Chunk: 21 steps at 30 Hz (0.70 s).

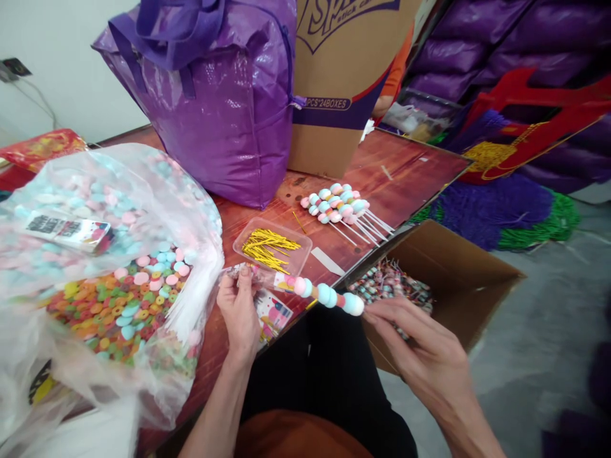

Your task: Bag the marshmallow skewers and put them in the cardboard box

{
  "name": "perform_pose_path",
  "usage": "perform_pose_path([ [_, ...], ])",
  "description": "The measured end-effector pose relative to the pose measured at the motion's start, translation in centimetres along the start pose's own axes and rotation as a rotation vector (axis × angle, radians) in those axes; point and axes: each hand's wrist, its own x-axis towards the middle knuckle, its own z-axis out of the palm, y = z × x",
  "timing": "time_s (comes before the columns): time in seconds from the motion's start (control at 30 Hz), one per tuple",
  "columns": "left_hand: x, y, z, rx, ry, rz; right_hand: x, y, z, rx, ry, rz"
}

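My right hand (410,340) pinches the end of a candy skewer (327,296) of pink and blue marshmallow pieces. The skewer's other end sits inside a clear printed wrapper (267,280) that my left hand (241,312) holds at the table's front edge. Several finished-looking bare skewers (338,207) lie in a pile on the red-brown table (410,172). A clear tray of yellow twist ties (272,248) stands just beyond my hands.
A big clear bag of colourful candy rings (119,299) fills the left. A purple bag (219,95) and a cardboard carton (338,76) stand at the back. An open cardboard box (458,273) with wrapped candies sits on the floor at right.
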Motion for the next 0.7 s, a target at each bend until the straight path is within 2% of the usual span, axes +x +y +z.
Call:
perform_pose_path([
  [0.27,0.0,0.3,0.1,-0.023,-0.063,-0.081,0.2,-0.1,-0.1,0.052,0.019,0.061],
  [0.47,-0.4,0.2,0.5,-0.101,0.020,-0.088,-0.3,-0.9,0.7,0.005,0.079,0.023],
  [0.57,-0.4,0.2,0.7,-0.135,0.066,-0.086,-0.7,-1.2,1.0,-0.038,0.068,0.014],
  [0.7,-0.3,0.2,0.7,-0.146,0.057,-0.086,-1.0,-1.0,1.0,-0.056,0.032,0.001],
])
